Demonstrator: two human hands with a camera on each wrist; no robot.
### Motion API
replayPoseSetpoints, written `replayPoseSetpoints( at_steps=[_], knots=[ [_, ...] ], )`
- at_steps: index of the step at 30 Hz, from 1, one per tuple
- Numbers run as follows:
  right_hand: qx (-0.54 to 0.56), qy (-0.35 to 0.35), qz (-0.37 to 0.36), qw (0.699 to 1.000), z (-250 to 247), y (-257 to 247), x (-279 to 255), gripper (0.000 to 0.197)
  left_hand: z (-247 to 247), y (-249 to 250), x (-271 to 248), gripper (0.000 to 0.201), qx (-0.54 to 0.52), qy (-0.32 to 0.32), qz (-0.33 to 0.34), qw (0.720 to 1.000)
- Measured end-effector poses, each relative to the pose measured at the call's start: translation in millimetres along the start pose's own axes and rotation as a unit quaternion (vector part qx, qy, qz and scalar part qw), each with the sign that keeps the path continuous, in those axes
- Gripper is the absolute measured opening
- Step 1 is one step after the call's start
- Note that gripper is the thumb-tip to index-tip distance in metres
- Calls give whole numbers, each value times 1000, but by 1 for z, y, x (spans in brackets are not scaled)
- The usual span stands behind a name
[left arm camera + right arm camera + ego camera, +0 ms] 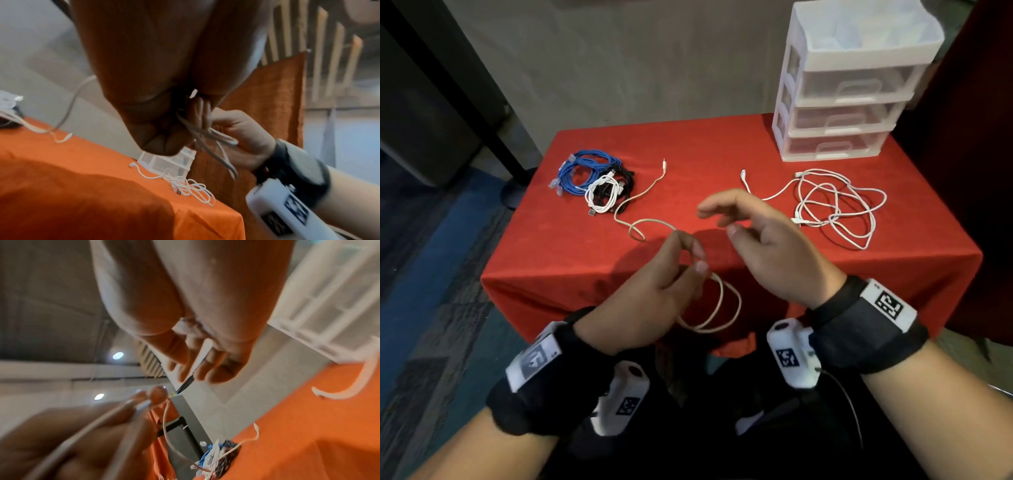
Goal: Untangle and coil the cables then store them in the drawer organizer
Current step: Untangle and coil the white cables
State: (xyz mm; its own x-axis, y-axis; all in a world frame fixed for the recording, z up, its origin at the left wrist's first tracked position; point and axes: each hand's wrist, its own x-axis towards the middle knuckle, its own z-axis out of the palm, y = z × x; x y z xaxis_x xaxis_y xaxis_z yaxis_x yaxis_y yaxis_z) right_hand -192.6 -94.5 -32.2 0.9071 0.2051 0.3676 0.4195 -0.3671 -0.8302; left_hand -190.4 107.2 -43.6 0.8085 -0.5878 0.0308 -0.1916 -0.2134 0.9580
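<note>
My left hand (693,255) pinches a beige braided cable (717,308) over the table's near edge. A few loops of it hang below the fingers. Its free end trails left across the red cloth to a plug (664,164). In the left wrist view the loops (207,134) hang from under the palm. My right hand (717,219) hovers just right of the left, fingers relaxed and spread, holding nothing. The right wrist view shows its fingertips (205,368) apart and bare. A loose tangled white cable (832,205) lies at the right. The white three-drawer organizer (852,85) stands at the back right, drawers closed.
A pile of coiled blue, black and white cables (592,178) sits at the table's back left. The red-covered table (756,150) is small, with a grey wall behind it and carpet to the left. Wrist cameras hang under both forearms.
</note>
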Motion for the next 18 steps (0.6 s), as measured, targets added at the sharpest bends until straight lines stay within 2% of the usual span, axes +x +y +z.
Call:
replayPoseSetpoints(
  at_steps=[1, 3, 5, 8, 9, 11, 13, 15, 18],
  knots=[
    [-31, -46, -22, 998, -2, -4, 5, 56, -1, 5, -3, 5, 45, -37, 12, 998],
    [-18, -166, -11, 986, -3, -13, 13, 66, -3, 14, -8, 6, 131, -79, 38, 987],
    [-68, -232, -5, 970, -2, -12, 18, 59, -6, 19, -9, 8, 199, -87, 60, 974],
    [-257, -223, -16, 940, -11, -6, 24, 19, -20, 18, -8, 12, 184, -58, 52, 980],
    [-285, -215, 3, 934, -14, -5, 24, 25, -24, 14, -7, 13, 173, -29, 45, 983],
    [-264, -208, 39, 941, -14, -5, 21, 48, -29, 6, -4, 12, 167, 38, 35, 985],
    [-225, -223, 62, 946, -5, -10, 16, 57, -25, 1, -1, 11, 166, 94, 38, 981],
    [-173, -213, 76, 959, 9, -8, 12, 48, -19, 1, 1, 11, 165, 129, 57, 976],
    [-93, -162, 109, 976, 16, 3, 8, 29, -13, 4, 2, 12, 144, 145, 71, 976]
  ],
)
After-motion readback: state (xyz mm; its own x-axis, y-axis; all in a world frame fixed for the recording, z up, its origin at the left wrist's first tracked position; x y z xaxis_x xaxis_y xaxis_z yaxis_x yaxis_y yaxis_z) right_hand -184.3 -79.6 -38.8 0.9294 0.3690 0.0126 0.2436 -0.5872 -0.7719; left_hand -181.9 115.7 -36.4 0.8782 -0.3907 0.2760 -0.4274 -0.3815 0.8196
